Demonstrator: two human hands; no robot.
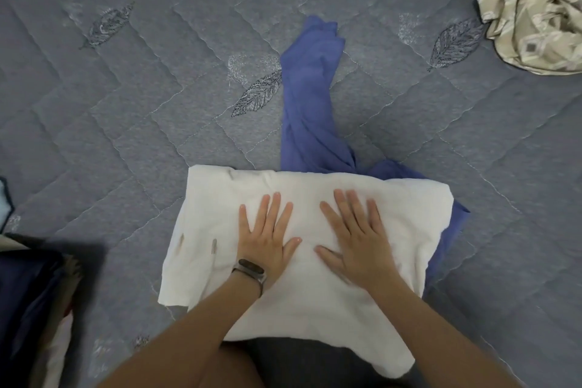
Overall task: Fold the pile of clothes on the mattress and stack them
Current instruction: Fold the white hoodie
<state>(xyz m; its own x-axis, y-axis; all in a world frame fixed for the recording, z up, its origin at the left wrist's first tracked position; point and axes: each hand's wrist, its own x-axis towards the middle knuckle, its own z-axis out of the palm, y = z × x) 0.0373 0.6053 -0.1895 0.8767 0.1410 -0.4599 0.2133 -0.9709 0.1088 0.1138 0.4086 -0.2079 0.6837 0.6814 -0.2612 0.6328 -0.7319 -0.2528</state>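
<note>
We are pressing our left hand and right hand flat, fingers spread and grasping nothing, on the folded white garment lying under both palms at lower centre on the grey mattress; a blue garment is stretching upward from beneath it, its lower part hidden; a patterned beige cloth is cut off at the upper right.

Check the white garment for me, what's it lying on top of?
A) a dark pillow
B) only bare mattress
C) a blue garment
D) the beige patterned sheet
C: the white garment, pressed flat by both hands, overlaps a blue garment that sticks out beyond its far and right edges.
</note>
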